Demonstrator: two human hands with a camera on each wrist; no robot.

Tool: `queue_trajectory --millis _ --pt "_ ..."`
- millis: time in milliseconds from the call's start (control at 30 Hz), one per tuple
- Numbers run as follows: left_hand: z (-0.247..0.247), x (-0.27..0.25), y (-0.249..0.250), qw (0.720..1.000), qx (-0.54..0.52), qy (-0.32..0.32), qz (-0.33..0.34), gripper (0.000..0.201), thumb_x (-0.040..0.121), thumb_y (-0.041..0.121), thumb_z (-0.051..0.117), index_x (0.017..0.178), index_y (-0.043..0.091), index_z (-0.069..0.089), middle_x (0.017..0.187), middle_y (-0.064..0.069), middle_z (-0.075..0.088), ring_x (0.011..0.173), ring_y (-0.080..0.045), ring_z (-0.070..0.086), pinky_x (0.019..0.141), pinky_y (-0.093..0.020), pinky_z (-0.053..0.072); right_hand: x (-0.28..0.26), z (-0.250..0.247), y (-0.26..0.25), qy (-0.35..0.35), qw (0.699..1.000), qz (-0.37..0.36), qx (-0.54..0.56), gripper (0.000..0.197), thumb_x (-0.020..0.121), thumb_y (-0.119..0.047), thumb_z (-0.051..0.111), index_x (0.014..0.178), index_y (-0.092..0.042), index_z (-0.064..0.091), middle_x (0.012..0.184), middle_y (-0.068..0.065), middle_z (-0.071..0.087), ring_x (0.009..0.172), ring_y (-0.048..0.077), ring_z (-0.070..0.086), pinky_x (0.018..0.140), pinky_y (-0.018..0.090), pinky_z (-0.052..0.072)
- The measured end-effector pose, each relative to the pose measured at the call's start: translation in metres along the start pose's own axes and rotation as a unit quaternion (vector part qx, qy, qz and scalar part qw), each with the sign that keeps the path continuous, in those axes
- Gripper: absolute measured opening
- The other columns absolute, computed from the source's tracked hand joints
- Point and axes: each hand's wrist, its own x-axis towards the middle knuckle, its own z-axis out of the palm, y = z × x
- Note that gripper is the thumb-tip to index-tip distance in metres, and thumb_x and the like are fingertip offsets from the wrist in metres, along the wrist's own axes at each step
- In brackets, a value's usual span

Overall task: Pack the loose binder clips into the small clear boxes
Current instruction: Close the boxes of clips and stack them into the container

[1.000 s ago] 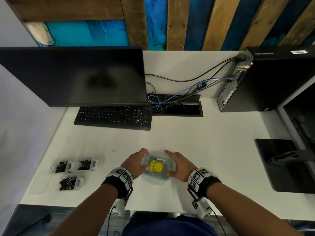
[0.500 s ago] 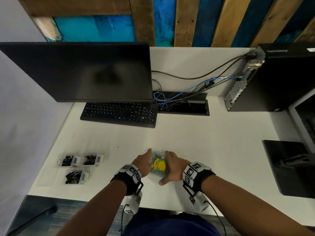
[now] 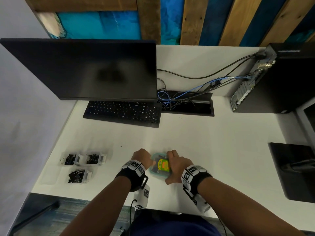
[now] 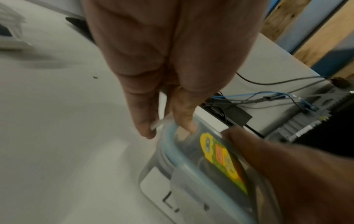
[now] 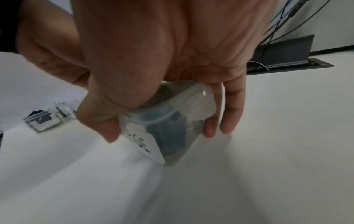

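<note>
A clear lidded container with a blue-rimmed lid and a yellow-green sticker sits near the desk's front edge; dark clips show inside. My right hand grips it across the lid, fingers down its far side. The container is tilted, and a white label on its side reads "LARGE". My left hand pinches the lid's rim at the left corner, fingertips on the container. Three small clear boxes holding black binder clips lie at the left.
A black keyboard and a dark monitor stand at the back left. A cable tray with tangled cables lies behind the middle. A black PC tower and a dark stand base are at the right.
Both hands have closed in on the container. My right hand has moved over its lid and the container has tipped. The small boxes have not moved.
</note>
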Motion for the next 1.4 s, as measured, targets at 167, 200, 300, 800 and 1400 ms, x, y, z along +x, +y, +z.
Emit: queue_trajectory --millis 167,200,300,800,1400 --pt "-0.003 0.001 -0.006 0.995 -0.059 -0.070 -0.041 0.033 0.081 0.029 0.071 0.060 0.013 0.051 0.064 -0.004 0.060 0.057 -0.019 0.056 0.063 -0.026 0.050 0.001 -0.002 0.013 -0.009 0.998 -0.023 0.058 0.113 0.053 -0.046 0.086 0.143 -0.033 0.019 0.139 0.002 0.024 0.108 0.035 0.054 0.088 0.046 0.053" --pt "-0.003 0.001 -0.009 0.994 -0.067 -0.071 -0.043 0.033 0.080 0.031 0.072 0.060 0.013 0.053 0.061 -0.002 0.060 0.052 -0.017 0.055 0.058 -0.023 0.048 0.001 -0.004 0.017 -0.015 0.997 -0.025 0.070 0.116 0.053 -0.048 0.088 0.145 -0.038 0.017 0.141 0.004 0.023 0.113 0.036 0.052 0.094 0.048 0.051" --pt "-0.005 -0.001 -0.012 0.993 -0.071 -0.083 -0.050 0.028 0.077 0.036 0.076 0.072 0.011 0.065 0.059 0.000 0.065 0.047 -0.012 0.057 0.052 -0.019 0.046 0.002 -0.009 0.027 -0.034 0.993 -0.036 0.105 0.123 0.054 -0.050 0.089 0.147 -0.051 0.009 0.143 0.007 0.021 0.125 0.038 0.048 0.107 0.046 0.043" --pt "-0.002 -0.005 -0.007 0.980 -0.157 -0.101 -0.066 0.023 0.076 0.029 0.079 0.074 0.006 0.072 0.059 -0.002 0.068 0.052 -0.015 0.056 0.059 -0.024 0.049 0.003 -0.008 0.059 -0.005 0.953 0.098 0.286 0.070 0.067 -0.036 0.088 0.124 -0.020 0.052 0.107 -0.004 0.059 0.099 0.019 0.061 0.084 0.033 0.053" --pt "0.018 -0.008 -0.001 0.940 -0.326 -0.031 -0.101 0.008 0.084 0.005 0.070 0.081 0.005 0.062 0.090 -0.017 0.069 0.077 -0.025 0.068 0.080 -0.041 0.060 0.001 -0.017 0.054 -0.031 0.902 0.195 0.383 0.029 0.073 -0.012 0.085 0.084 -0.011 0.059 0.093 0.012 0.070 0.082 0.030 0.073 0.074 0.042 0.062"
